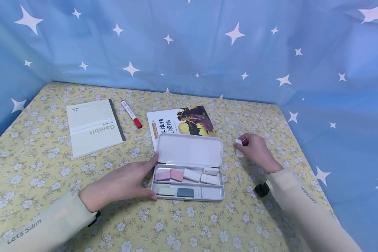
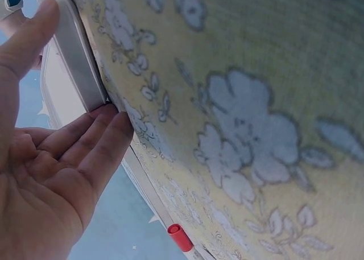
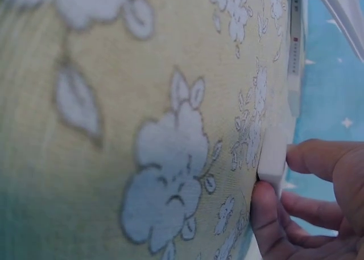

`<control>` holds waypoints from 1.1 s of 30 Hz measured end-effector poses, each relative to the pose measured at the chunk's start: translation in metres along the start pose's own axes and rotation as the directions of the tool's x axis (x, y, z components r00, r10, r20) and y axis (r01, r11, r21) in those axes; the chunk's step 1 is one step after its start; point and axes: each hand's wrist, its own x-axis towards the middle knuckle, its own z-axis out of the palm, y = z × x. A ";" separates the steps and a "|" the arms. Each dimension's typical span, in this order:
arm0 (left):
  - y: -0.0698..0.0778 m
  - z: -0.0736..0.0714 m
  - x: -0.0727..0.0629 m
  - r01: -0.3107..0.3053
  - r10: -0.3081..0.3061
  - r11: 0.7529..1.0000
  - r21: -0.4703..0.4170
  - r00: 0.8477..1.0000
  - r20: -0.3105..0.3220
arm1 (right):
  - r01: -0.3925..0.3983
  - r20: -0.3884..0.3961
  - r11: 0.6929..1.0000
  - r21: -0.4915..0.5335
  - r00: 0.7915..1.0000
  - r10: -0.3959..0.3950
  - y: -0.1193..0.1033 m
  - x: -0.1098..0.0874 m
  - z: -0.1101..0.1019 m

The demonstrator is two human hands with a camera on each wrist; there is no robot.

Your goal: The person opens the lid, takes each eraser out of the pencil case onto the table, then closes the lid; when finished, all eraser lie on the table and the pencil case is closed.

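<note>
A white pencil case [image 1: 212, 193] lies with its lid [image 1: 190, 150] raised. Erasers fill parts of it: one purple [image 1: 162, 175], one pink [image 1: 176, 175], several white, a pale green one [image 1: 166, 191] and a blue-grey one [image 1: 185, 192]. At the case's left side is my left hand [image 1: 123, 180], thumb and fingers spread and touching its edge; the left wrist view shows the fingers nearly straight. Right of the case, my right hand [image 1: 258, 150] pinches a white eraser [image 3: 274, 157] between thumb and fingers, at the tablecloth.
Behind the lid lies an illustrated book [image 1: 192, 120], partly covered by it. A red-capped marker [image 1: 131, 113] and a pale notebook [image 1: 91, 129] lie to the left. The floral tablecloth [image 1: 189, 227] meets a blue starred curtain [image 1: 189, 52] at the back and right.
</note>
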 end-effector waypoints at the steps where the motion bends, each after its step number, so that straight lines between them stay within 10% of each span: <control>1: 0.000 0.000 0.000 -0.002 0.002 1.000 -0.001 1.000 0.000 | 0.000 0.002 1.000 0.000 1.000 0.000 0.000 0.000 0.000; 18: 0.001 0.000 -0.001 -0.013 0.013 1.000 -0.004 1.000 0.000 | 0.098 -0.092 0.993 -0.061 0.990 -0.104 -0.004 -0.009 -0.004; 25: -0.001 0.002 -0.002 -0.021 0.021 1.000 0.005 1.000 -0.001 | 0.340 -0.212 0.932 -0.125 0.908 -0.360 -0.028 -0.025 0.001; 33: 0.000 0.002 -0.001 -0.027 0.027 1.000 0.012 1.000 -0.011 | 0.573 0.035 0.813 -0.107 0.819 -0.573 -0.060 -0.045 0.010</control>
